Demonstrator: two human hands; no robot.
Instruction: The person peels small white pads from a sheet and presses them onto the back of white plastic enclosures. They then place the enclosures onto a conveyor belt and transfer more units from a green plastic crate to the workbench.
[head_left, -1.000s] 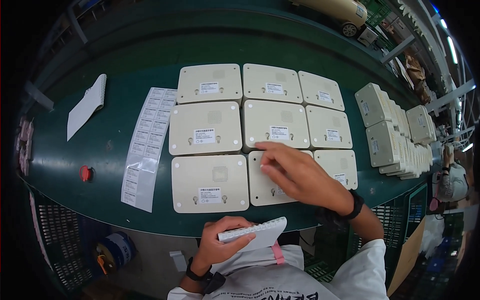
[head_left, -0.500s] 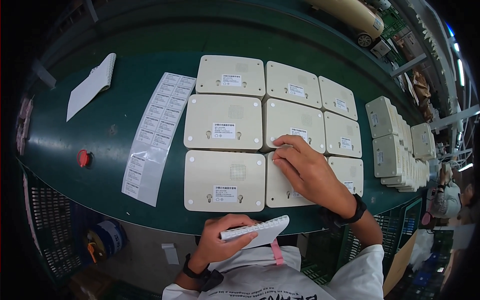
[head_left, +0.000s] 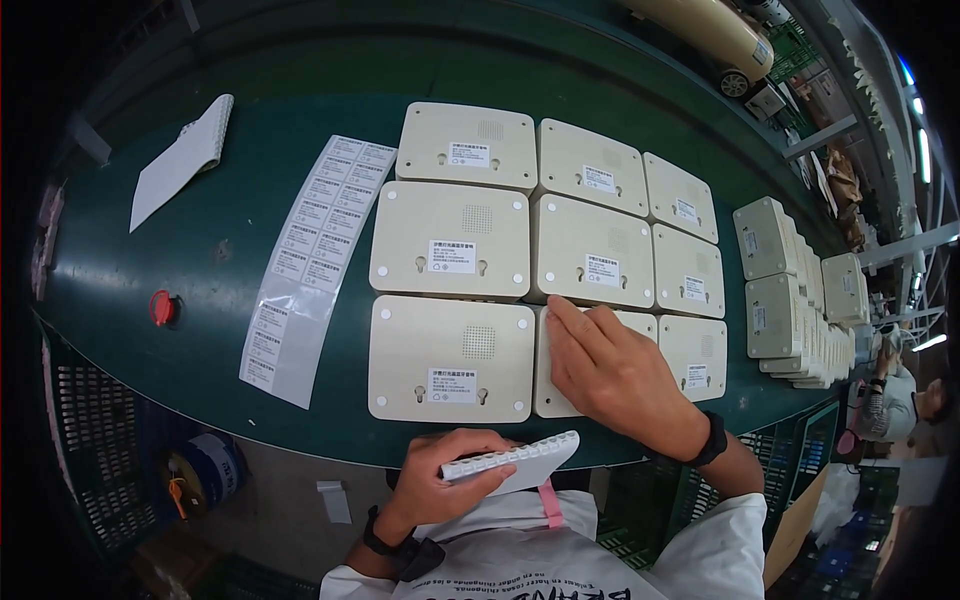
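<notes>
Low in the middle, my left hand (head_left: 455,475) is closed round a folded white sheet of round pads (head_left: 530,462), with a row of raised bumps along its fold. My right hand (head_left: 615,365) has its fingers drawn together, tips at the lower left corner of the central cream plastic case (head_left: 570,235). Whatever lies under those fingertips is hidden. Beneath this hand another cream case (head_left: 541,350) is mostly covered. To its left sits a similar case (head_left: 410,340) with white round pads at its corners, a speaker grille and a label.
More cream cases fill out the rows, with stacked cases (head_left: 772,315) at the right. Left of them lie a label sheet (head_left: 285,330), a red cap-like piece (head_left: 163,308) and another white pad sheet (head_left: 185,165). The green table's (head_left: 200,370) front edge runs before me.
My right hand has shifted slightly down, its fingers now drawn together at the central case's lower corner, uncovering that case's label. My left hand keeps the folded sheet in place.
</notes>
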